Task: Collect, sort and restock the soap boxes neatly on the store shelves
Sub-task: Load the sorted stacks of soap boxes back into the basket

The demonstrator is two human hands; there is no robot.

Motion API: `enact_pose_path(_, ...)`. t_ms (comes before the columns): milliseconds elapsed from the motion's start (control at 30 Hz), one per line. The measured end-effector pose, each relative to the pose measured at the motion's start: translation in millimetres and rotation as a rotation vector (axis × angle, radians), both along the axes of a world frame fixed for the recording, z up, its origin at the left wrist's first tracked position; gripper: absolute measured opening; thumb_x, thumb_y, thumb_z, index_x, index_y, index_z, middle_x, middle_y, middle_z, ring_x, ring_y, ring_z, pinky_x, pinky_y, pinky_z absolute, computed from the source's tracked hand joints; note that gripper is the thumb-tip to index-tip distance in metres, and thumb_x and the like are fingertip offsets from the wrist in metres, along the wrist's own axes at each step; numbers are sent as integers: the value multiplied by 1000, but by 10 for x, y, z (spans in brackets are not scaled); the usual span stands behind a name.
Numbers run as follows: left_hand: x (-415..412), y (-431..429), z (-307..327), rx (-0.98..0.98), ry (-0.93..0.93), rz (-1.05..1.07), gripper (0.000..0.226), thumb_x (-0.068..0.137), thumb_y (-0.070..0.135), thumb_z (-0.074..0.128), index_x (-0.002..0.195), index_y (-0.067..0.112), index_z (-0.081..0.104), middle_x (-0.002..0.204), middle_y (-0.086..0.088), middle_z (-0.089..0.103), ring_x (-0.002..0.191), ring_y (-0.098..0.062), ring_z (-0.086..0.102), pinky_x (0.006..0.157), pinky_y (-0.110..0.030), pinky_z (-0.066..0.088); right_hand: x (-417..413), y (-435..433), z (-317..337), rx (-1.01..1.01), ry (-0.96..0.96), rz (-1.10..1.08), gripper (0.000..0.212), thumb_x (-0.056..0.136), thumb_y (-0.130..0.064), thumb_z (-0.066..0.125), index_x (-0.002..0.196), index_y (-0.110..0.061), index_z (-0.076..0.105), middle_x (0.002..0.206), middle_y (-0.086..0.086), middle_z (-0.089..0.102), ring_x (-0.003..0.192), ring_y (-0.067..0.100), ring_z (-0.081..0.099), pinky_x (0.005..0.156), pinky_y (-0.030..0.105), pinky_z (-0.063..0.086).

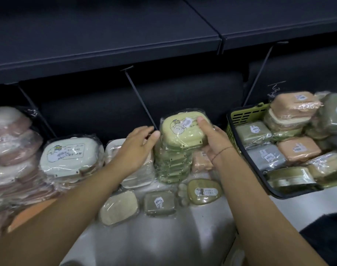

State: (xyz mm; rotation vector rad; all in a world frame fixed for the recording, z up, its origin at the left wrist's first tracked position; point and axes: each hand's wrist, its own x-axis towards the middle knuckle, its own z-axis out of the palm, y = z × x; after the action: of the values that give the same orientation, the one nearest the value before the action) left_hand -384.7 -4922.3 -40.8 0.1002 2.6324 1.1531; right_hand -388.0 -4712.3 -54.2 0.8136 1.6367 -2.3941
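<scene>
A yellow-green soap box in clear wrap lies on top of a stack of like boxes at the centre. My right hand grips its right side, thumb on the lid. My left hand rests with straight fingers against the stack's left side. A pale green box tops a pile to the left, and pink and white boxes are heaped at far left. Three small boxes lie loose in front.
A green and black basket at right holds several olive, grey and peach soap boxes. Dark shelves hang overhead with slanted wire dividers beneath. The pale floor lies in front.
</scene>
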Motion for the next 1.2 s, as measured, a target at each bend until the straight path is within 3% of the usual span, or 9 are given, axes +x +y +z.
enact_pose_path(100, 113, -145, -205, -424, -95, -183, 79, 90, 65, 19, 155, 21, 22, 164, -1, 9, 151, -17, 0, 119, -33, 0, -133, -138, -151, 118, -53, -46, 65, 63, -55, 81, 111, -15, 63, 106, 7, 72, 98, 26, 69, 92, 47, 55)
enact_pose_path(200, 217, -237, -325, -522, -148, -266, 78, 93, 65, 20, 157, 22, 8, 164, 1, -7, 150, -18, -11, 120, -35, -3, -236, -274, -359, 269, -70, -34, 91, 51, -67, 75, 123, -15, 59, 120, 8, 64, 107, 26, 63, 99, 44, 50)
enact_pose_path(267, 236, -260, -353, -530, -132, -269, 73, 97, 61, 24, 157, 23, 4, 164, 4, -11, 149, -16, -14, 119, -35, -4, -219, -341, -372, 432, -138, 65, 87, 65, -68, 69, 132, -15, 53, 133, 9, 53, 118, 27, 55, 105, 40, 43)
enact_pose_path(367, 221, -265, -372, -521, -120, -263, 73, 98, 60, 26, 157, 23, 5, 164, 5, -10, 149, -16, -14, 119, -35, -3, -238, -286, -445, 627, -231, 192, 76, 85, -64, 56, 142, -16, 44, 143, 7, 41, 130, 30, 43, 107, 38, 33)
enact_pose_path(600, 136, -180, -279, -512, -108, -230, 81, 90, 67, 22, 156, 21, 17, 164, -1, 6, 151, -20, 1, 120, -34, 4, -221, -37, -259, 839, -158, 403, 92, 85, -66, 53, 153, -14, 20, 153, 12, 20, 141, 32, 26, 114, 45, 28)
enact_pose_path(700, 68, 75, -101, -479, 0, -198, 81, 88, 67, 25, 154, 20, 24, 162, -3, 18, 149, -21, 11, 118, -35, 11, -200, 362, 70, 999, -78, 574, 84, 88, -64, 52, 151, -13, 27, 152, 12, 24, 139, 31, 31, 114, 44, 29)
enact_pose_path(800, 54, 589, 56, -313, 132, -244, 70, 92, 58, 36, 149, 18, 37, 154, -3, 33, 143, -21, 22, 116, -30, 14, -142, 991, 533, 1075, -44, 697, 64, 91, -57, 52, 132, -7, 54, 135, 15, 53, 124, 29, 52, 108, 39, 38)
enact_pose_path(900, 62, 1291, 98, -197, 145, -378, 68, 93, 57, 35, 148, 18, 38, 153, -1, 35, 141, -19, 27, 115, -29, 18, -87, 1781, 838, 1094, -84, 571, 48, 92, -55, 52, 112, -12, 62, 115, 9, 63, 111, 25, 59, 102, 38, 44)
enact_pose_path(1200, -362, 3098, -258, -190, -25, -495, 66, 98, 57, 36, 151, 17, 32, 153, -8, 32, 141, -26, 31, 111, -33, 28, 5, 3752, 478, 1218, -318, -126, 69, 83, -52, 68, 135, -13, 46, 137, 13, 43, 126, 32, 46, 108, 43, 37)
